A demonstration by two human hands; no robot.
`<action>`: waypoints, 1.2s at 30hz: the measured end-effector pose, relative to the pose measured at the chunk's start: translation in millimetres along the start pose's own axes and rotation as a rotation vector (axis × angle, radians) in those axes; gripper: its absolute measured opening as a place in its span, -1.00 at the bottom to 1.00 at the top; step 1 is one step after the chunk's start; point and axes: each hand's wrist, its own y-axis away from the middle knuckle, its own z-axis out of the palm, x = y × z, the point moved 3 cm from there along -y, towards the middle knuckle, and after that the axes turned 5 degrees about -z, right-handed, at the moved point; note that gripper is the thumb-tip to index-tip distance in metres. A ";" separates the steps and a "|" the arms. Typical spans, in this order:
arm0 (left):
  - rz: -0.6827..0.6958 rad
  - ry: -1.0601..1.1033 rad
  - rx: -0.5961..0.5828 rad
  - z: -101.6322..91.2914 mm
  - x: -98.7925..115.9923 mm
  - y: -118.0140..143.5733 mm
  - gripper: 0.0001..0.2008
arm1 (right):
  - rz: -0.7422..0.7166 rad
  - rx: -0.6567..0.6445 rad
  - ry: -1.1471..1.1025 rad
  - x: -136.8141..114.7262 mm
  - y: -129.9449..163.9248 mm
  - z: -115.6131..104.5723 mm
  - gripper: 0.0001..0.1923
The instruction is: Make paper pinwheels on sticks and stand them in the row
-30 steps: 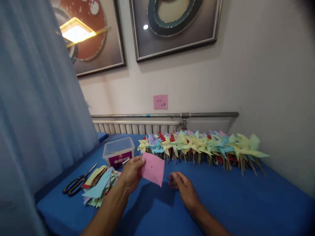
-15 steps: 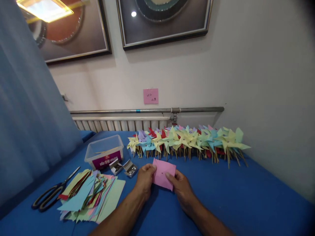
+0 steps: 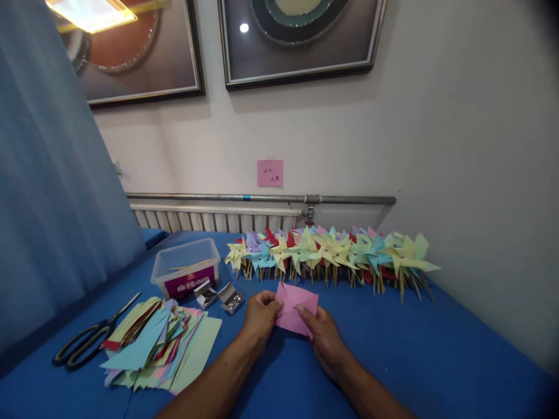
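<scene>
A pink paper square is held just above the blue table by both hands. My left hand pinches its left edge. My right hand grips its lower right side, and the flaps near the centre are folded inward. Behind the paper runs a long row of finished paper pinwheels on wooden sticks, in yellow, green, blue, purple and red.
A stack of cut coloured paper lies at the left with black scissors beside it. A clear plastic tub and two small open boxes of pins sit behind. A radiator and pipe run along the wall.
My left hand brought the pink paper down and toward the middle. My right hand joined it and took hold, and the paper's corners have begun folding toward the centre.
</scene>
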 end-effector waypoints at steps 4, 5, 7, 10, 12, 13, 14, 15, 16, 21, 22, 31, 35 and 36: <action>0.127 -0.127 0.060 -2.2 3.6 0.9 -0.77 | 0.007 0.018 0.022 2.5 -0.7 -0.9 -0.51; 0.165 -0.167 0.072 -2.5 5.4 2.2 -0.80 | 0.008 0.022 0.026 2.6 -0.5 -1.1 -0.52; 0.235 -0.246 0.082 -2.5 9.2 5.9 -0.85 | 0.007 0.028 0.034 2.8 -0.2 -1.5 -0.53; 0.319 -0.367 0.082 -1.7 14.0 12.0 -0.93 | 0.011 0.044 0.057 4.5 -0.2 -3.2 -0.53; 0.382 -0.449 0.082 -1.1 16.4 15.1 -0.95 | 0.016 0.048 0.075 6.4 -1.0 -4.8 -0.52; 0.414 -0.488 0.082 -0.7 17.3 16.2 -0.94 | 0.017 0.051 0.084 7.2 -1.5 -5.6 -0.52; 0.442 -0.519 0.078 -0.3 17.8 16.8 -0.93 | 0.015 0.053 0.094 7.8 -2.0 -6.3 -0.51; 0.458 -0.537 0.073 0.0 17.9 16.9 -0.92 | 0.013 0.052 0.102 8.1 -2.3 -6.7 -0.50; 0.458 -0.541 0.065 0.2 17.4 16.4 -0.91 | 0.010 0.050 0.107 8.0 -2.5 -6.9 -0.50; 0.316 -0.443 0.037 -1.4 11.8 10.4 -0.93 | 0.016 0.016 0.071 4.6 -1.1 -3.7 -0.49; 0.314 -0.447 0.037 -1.8 11.6 9.9 -0.92 | 0.016 0.009 0.061 4.1 -0.9 -3.0 -0.49; 0.612 -0.681 0.020 0.0 14.8 17.1 -0.80 | 0.003 0.012 0.048 11.4 -5.5 -7.9 -0.49; 0.698 -0.739 0.001 2.1 15.0 21.2 -0.76 | 0.011 0.033 0.048 14.1 -6.6 -10.4 -0.49; 0.714 -0.743 -0.004 2.3 15.0 21.9 -0.76 | 0.008 0.042 0.052 14.3 -6.6 -10.9 -0.47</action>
